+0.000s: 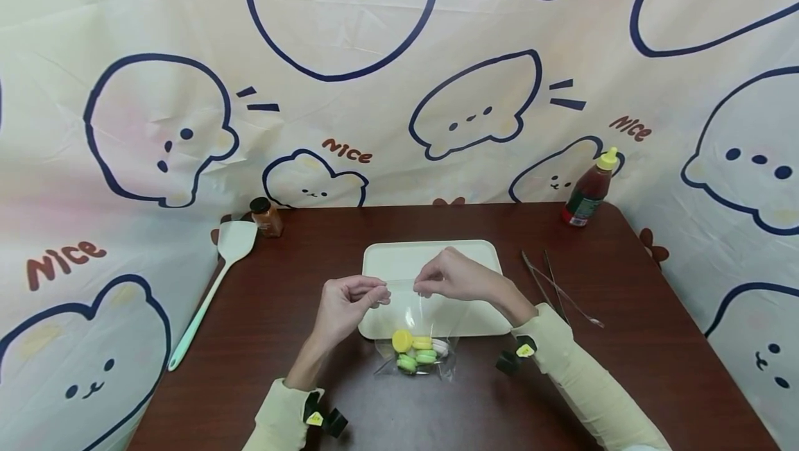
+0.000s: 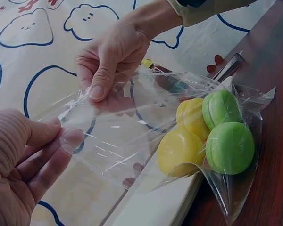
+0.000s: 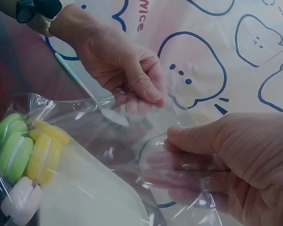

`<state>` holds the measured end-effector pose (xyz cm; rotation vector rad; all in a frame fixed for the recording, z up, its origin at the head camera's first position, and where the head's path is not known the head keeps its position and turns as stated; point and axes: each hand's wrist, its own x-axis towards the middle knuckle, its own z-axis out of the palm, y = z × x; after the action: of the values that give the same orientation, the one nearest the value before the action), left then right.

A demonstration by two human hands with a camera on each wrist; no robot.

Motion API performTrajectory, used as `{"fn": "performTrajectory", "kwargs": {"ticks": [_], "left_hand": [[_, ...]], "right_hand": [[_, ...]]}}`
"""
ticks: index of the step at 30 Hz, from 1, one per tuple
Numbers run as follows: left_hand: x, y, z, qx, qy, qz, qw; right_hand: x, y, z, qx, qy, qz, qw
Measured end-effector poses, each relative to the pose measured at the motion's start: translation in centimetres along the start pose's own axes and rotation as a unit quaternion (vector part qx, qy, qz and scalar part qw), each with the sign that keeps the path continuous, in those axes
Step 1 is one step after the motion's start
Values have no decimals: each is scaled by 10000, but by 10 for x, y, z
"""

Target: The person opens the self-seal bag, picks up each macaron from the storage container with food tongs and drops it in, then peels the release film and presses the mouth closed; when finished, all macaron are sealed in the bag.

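Observation:
A clear plastic bag (image 2: 108, 155) hangs from both hands over the front of a white tray (image 1: 431, 257). My left hand (image 1: 349, 305) pinches one side of its top edge between thumb and fingers. Opposite it, my right hand (image 1: 458, 276) pinches the other side, and its fingers show through the film in the right wrist view. Several macarons lie together at the bottom of the bag: yellow macarons (image 2: 180, 151), green macarons (image 2: 229, 148) and a whitish macaron (image 3: 21, 201). The bag's lower end overlaps the table just in front of the tray.
On the left lies a white spatula with a pale green handle (image 1: 202, 309), near a small black-capped jar (image 1: 267, 218). A red sauce bottle with a yellow cap (image 1: 589, 191) stands at the back right. Thin metal tongs (image 1: 555, 284) lie right of the tray on the brown table (image 1: 499, 409).

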<state>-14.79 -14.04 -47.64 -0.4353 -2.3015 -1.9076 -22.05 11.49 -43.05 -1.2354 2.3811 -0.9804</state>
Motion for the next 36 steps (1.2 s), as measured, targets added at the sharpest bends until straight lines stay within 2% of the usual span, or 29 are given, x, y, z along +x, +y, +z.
{"fn": "performTrajectory", "kwargs": {"ticks": [20,30,36], "left_hand": [[0,-1,-2,60,21,66,10000],[0,-4,0,16,10,102,9999],[-2,-6,-1,18,58,89,9999]], "right_hand": [[-10,1,-3,-2,128,116,9999],[-24,18,0,-115,448,62,9989],[-33,19,2,-63,583,354,9976]]}}
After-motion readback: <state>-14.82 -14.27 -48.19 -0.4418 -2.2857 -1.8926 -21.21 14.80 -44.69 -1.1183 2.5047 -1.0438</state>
